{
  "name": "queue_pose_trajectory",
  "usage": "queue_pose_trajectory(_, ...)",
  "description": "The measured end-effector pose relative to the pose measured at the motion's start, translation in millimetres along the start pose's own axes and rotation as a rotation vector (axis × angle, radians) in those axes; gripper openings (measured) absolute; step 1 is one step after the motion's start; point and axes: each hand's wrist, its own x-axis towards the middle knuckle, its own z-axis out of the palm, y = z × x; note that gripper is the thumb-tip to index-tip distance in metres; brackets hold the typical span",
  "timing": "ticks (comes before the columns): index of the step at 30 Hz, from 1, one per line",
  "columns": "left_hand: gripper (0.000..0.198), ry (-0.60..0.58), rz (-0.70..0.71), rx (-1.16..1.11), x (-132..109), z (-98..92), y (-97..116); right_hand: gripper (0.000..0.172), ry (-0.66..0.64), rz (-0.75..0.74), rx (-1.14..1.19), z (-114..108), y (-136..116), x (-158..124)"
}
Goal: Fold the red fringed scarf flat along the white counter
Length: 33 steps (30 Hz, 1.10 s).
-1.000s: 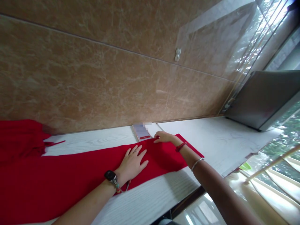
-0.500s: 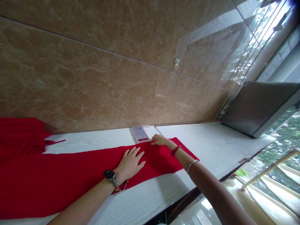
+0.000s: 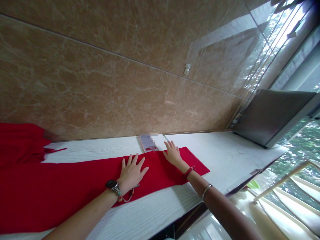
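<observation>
A long red cloth garment (image 3: 62, 186) lies spread along the white counter, one end narrowing to the right like a trouser leg or sleeve. My left hand (image 3: 131, 173) rests flat on it with fingers spread, near its middle. Farther right, my right hand (image 3: 173, 154) lies on the narrow end at the far edge, its fingers stretched out and apart. Neither hand grips the fabric. Just beyond the cloth's far edge is a phone (image 3: 148, 144) with its screen partly blurred; the cloth touches or covers its near end.
Bunched red fabric (image 3: 20, 143) with a loose cord lies at the far left against the brown tiled wall (image 3: 100, 83). A dark grey appliance-like box (image 3: 270, 113) stands at the counter's (image 3: 225, 150) right end. A wooden-framed rack (image 3: 280, 183) stands beyond the near edge.
My right hand has let go of its pinch at the cloth's far edge and opened its fingers. My left hand has shifted slightly left, still flat. The view has moved a little.
</observation>
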Motion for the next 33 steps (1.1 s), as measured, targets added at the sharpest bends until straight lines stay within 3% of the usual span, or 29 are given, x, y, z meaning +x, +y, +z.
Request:
queue_pose_trajectory(4, 0.056, -0.064, -0.027, 0.011, 0, -1.9, 0, 0.050, -0.081, 0.083, -0.031, 8, -1, -8)
queue_pose_trajectory(9, 0.059, -0.111, -0.101, 0.059, -2, -3.4, 4, 0.055, -0.108, 0.098, -0.022, -7, -8, -15)
queue_pose_trajectory(13, 0.055, -0.001, 0.111, 0.112, -4, -0.9, 7, 0.054, -0.229, -0.106, 0.023, -23, -24, -42)
queue_pose_trajectory(15, 0.055, -0.038, 0.196, 0.081, -2, -0.1, 7, 0.053, -0.287, -0.203, 0.017, -25, -32, -55)
queue_pose_trajectory(20, 0.061, -0.176, 0.122, 0.040, 2, -1.6, 2, 0.051, -0.292, -0.258, -0.026, -23, -37, -65)
queue_pose_trajectory(23, 0.062, -0.170, 0.115, 0.038, 2, -3.8, 2, 0.051, -0.275, -0.254, -0.010, -23, -20, -60)
queue_pose_trajectory(29, 0.062, -0.186, 0.098, 0.024, -2, -9.1, 6, 0.047, -0.271, -0.020, -0.068, -26, 50, -53)
queue_pose_trajectory(33, 0.061, -0.140, 0.076, 0.028, -3, -6.2, 6, 0.046, -0.229, 0.012, -0.041, -33, 76, -51)
